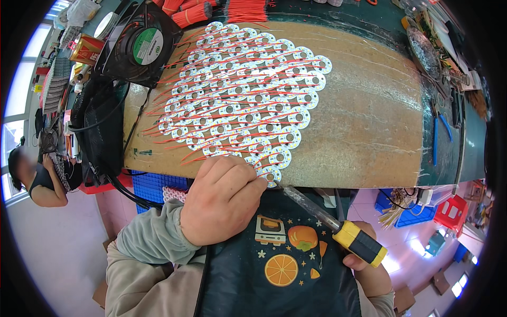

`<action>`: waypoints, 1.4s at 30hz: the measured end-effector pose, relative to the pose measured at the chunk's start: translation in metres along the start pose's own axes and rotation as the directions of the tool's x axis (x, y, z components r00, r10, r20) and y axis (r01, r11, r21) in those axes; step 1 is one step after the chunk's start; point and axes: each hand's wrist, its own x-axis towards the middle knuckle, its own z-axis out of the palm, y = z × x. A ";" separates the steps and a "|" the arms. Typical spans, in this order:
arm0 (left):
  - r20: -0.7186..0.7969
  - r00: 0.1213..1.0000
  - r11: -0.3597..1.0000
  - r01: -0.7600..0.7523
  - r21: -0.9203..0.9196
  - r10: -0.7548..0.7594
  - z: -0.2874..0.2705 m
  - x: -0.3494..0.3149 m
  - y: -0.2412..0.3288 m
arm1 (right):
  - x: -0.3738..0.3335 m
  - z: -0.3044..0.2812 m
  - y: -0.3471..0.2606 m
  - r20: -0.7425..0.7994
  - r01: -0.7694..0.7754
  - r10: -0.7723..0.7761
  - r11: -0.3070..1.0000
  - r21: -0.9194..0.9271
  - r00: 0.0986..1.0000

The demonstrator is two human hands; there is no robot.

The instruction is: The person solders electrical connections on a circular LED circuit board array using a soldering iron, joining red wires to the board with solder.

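Carefully soldering the nearest round LED board (271,173) at the bench (359,132) front edge.
Left hand (224,198) pinching that thin, light, stiff disc by its rim, red wire fragile; right hand (364,264) grasping the soldering iron (338,227); joint hiding under fingertips, right fingers mostly cut off.

discs (248,100) white, red wires | soldering iron (338,227) yellow-black handle | apron (280,264) dark, orange fruit print | board (364,116) tan
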 end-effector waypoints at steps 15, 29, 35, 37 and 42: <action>-0.003 1.000 1.000 -0.007 -0.025 0.006 0.001 0.006 0.002 | -0.021 -0.024 0.019 -0.233 0.037 0.001 0.986 0.160 0.972; -0.096 0.993 0.980 0.091 0.179 -0.075 -0.064 0.057 -0.049 | 0.099 -0.141 -0.054 -0.812 0.346 -0.191 0.938 0.014 0.551; -0.057 0.989 0.950 0.147 0.276 -0.136 -0.065 0.124 -0.111 | 0.097 -0.116 -0.028 -0.755 0.320 0.010 0.902 0.290 0.655; -0.004 0.969 0.926 0.238 0.293 -0.248 -0.064 0.140 -0.127 | 0.098 -0.109 -0.023 -0.748 0.317 0.003 0.905 0.285 0.664; 0.083 0.921 0.867 0.323 0.380 -0.380 -0.051 0.151 -0.148 | 0.098 -0.106 -0.018 -0.747 0.370 -0.011 0.873 0.317 0.665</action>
